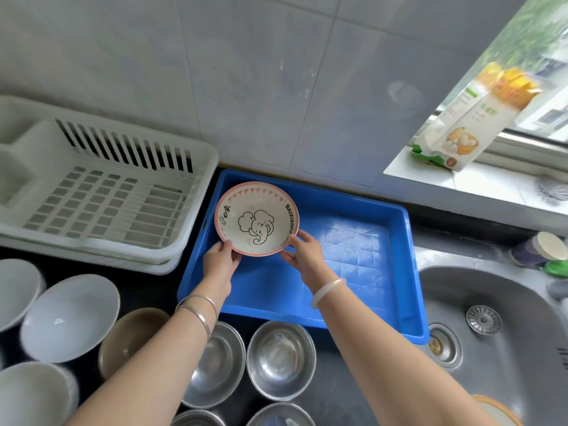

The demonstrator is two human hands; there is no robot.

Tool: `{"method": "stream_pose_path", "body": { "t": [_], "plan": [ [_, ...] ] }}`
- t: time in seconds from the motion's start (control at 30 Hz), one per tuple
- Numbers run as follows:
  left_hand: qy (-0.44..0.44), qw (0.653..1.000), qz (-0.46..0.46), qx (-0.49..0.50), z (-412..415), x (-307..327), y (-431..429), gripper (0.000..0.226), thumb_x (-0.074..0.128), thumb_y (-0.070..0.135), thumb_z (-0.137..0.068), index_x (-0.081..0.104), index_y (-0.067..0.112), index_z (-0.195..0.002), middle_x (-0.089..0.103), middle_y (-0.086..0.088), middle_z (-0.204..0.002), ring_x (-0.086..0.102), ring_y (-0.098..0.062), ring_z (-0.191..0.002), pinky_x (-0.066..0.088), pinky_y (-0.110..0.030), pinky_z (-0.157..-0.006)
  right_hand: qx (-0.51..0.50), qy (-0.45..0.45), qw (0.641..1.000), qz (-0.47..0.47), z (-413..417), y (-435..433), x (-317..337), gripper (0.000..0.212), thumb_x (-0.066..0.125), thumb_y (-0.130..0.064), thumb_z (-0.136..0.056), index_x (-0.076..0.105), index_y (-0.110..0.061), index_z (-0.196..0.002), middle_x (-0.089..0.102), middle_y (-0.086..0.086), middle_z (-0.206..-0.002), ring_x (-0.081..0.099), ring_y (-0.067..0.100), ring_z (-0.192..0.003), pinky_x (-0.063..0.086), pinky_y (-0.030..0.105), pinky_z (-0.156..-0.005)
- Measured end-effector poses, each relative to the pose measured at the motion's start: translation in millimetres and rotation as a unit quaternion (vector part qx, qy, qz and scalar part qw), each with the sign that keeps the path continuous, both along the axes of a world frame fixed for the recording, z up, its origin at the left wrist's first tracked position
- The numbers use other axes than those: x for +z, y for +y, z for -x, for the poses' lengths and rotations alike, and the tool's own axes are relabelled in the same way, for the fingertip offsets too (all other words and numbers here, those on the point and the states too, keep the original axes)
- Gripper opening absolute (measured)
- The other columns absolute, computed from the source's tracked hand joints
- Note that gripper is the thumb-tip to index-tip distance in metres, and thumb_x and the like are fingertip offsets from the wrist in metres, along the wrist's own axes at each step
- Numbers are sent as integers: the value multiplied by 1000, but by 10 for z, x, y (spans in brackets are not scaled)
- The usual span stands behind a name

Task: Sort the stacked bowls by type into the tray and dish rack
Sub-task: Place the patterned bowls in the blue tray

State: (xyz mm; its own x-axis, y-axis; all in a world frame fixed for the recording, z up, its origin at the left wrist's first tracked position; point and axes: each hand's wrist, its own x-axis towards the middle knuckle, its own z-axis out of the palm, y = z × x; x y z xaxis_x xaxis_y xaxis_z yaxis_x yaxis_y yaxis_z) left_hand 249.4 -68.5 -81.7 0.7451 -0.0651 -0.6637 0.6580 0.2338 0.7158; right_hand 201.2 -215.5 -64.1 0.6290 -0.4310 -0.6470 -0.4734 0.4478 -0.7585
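Observation:
A pink-rimmed ceramic bowl [256, 218] with an elephant drawing sits over the far left corner of the blue tray [362, 259]. My left hand [219, 264] grips its near left rim and my right hand [302, 253] grips its near right rim. I cannot tell whether the bowl rests on the tray floor or is held just above it. The white dish rack [101, 192] stands to the left of the tray. Steel bowls [279, 359] stand in stacks at the front, with white bowls [69, 316] and a brown bowl [129, 339] to their left.
A steel sink [498, 330] lies to the right of the tray. A food bag [470, 118] leans on the window sill at the upper right. Cups and a green item [541, 250] stand by the sink's far edge. A tiled wall rises behind the counter.

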Motion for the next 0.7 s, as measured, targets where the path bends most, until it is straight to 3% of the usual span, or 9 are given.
{"method": "stream_pose_path", "body": {
  "t": [0.2, 0.3, 0.37, 0.43, 0.53, 0.7],
  "plan": [
    [-50, 996, -62, -40, 302, 70, -42, 42, 46, 1, -94, 44, 3, -136, 52, -13, -134, 54, -18, -112, 43, -26, -94, 47, -3, 999, 4, 215, -3, 76, 31, 47, -27, -97, 52, -14, -125, 59, 12, -126, 63, 24, -93, 53, 25, -73],
    [-71, 989, -101, -85, 468, 149, -73, 46, 43, -3, -91, 38, -3, -137, 46, -17, -141, 58, -12, -94, 44, -24, -88, 54, -4, 998, 32, 394, -46, 150, 30, 42, -24, -99, 52, -12, -125, 62, 10, -115, 62, 22, -89, 51, 25, -72],
    [-79, 981, -135, -119, 603, 234, -129, 46, 41, -1, -91, 37, -5, -137, 39, -20, -144, 59, -22, -112, 41, -31, -102, 70, -8, 996, 58, 583, -93, 215, 29, 41, -23, -99, 55, -12, -121, 63, 8, -107, 61, 18, -80, 49, 24, -69],
    [-95, 972, -157, -145, 755, 339, -217, 47, 41, 0, -91, 39, 0, -139, 44, -14, -144, 46, -22, -130, 33, -33, -111, 83, -12, 993, 85, 828, -168, 277, 23, 42, -23, -98, 58, -14, -111, 65, 7, -100, 61, 15, -73, 47, 23, -67],
    [-142, 954, -171, -199, 1065, 516, -413, 43, 42, 0, -92, 46, 3, -135, 51, -12, -138, 48, -20, -128, 35, -30, -108, 80, -8, 989, 123, 1278, -321, 367, 20, 43, -22, -98, 61, -15, -103, 67, 6, -94, 61, 13, -71, 46, 23, -65],
    [-190, 894, -191, -357, 1783, 677, -871, 32, 48, 8, -93, 58, 8, -123, 61, -8, -128, 55, -19, -118, 40, -28, -100, 56, 31, 965, 255, 2157, -685, 467, 19, 48, -21, -94, 65, -18, -104, 70, -1, -90, 64, 7, -73, 45, 21, -66]
  ]
}}
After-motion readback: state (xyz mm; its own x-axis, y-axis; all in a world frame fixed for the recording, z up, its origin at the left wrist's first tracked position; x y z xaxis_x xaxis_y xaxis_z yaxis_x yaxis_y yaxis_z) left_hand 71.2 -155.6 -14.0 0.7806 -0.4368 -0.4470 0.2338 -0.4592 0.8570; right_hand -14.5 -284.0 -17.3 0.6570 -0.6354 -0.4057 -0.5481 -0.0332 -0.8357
